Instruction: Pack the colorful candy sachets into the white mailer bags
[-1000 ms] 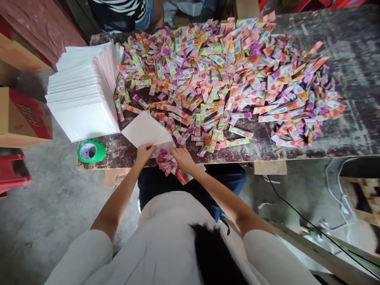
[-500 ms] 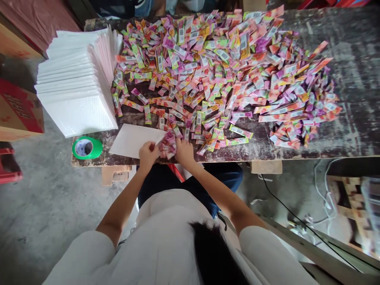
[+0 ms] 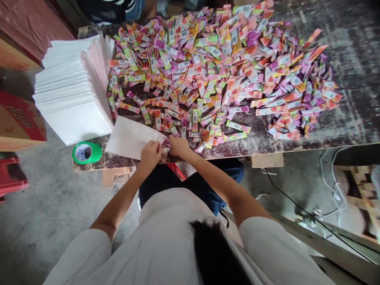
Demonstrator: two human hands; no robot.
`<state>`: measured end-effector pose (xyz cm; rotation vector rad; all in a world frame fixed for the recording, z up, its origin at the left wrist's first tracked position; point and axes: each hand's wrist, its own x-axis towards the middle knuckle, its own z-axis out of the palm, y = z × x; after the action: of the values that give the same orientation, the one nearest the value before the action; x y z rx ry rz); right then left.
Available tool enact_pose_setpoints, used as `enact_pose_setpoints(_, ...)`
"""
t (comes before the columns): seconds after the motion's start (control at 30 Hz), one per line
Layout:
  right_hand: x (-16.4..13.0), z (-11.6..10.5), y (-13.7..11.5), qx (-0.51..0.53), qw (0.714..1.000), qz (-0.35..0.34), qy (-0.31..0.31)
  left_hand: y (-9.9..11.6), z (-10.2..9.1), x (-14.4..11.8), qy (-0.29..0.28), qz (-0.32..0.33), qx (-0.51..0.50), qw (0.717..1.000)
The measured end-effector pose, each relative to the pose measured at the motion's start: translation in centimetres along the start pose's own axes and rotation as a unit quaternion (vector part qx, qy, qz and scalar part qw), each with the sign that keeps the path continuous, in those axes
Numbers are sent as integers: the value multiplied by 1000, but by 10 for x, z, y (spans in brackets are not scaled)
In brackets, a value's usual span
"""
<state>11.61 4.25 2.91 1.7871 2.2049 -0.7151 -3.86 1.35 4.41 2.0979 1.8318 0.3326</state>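
The person's left hand [image 3: 150, 155] and right hand [image 3: 180, 147] curl inward on either side of a small crumpled bunch of pink-and-purple plastic sachets [image 3: 165, 145] — fingers bent, though whether each grips sachets or envelope cannot be told. The flat white rectangular envelope [image 3: 127, 136] lies leftward from the bunch, long axis roughly along the near table edge; the left hand is nearer, overlapping its right end. Fingers hide that end and most of the bunch. Beyond, loose multicoloured sachets [image 3: 213, 51] cover much of the dark, worn wooden table [image 3: 356, 79].

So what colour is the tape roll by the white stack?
The tape roll is green; the head view shows it.
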Motion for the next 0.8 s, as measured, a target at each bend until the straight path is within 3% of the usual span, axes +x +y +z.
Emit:
enact_pose_setpoints(0.2, 21, -23, -6, 40, 997, 38, -57, 3, -11, -7, 0, -65, -5, 998)
enact_pose_setpoints(0.37, 10, -12, -28, 77, 993, 90, 3, 22, -17, 14, 18, -37, -58, 997)
enact_pose_setpoints(0.53, -8, 5, -41, 61, 990, 108, 67, 31, -2, 36, -1, 19, -59, 998)
enact_pose_setpoints(0.7, 3, 5, -8, 173, 980, 93, 14, 27, 11, 12, -41, 156, -106, 981)
enact_pose_setpoints(0.8, 22, 3, 20, 241, 966, 93, -29, 14, 21, -15, 59, 113, -156, 979)
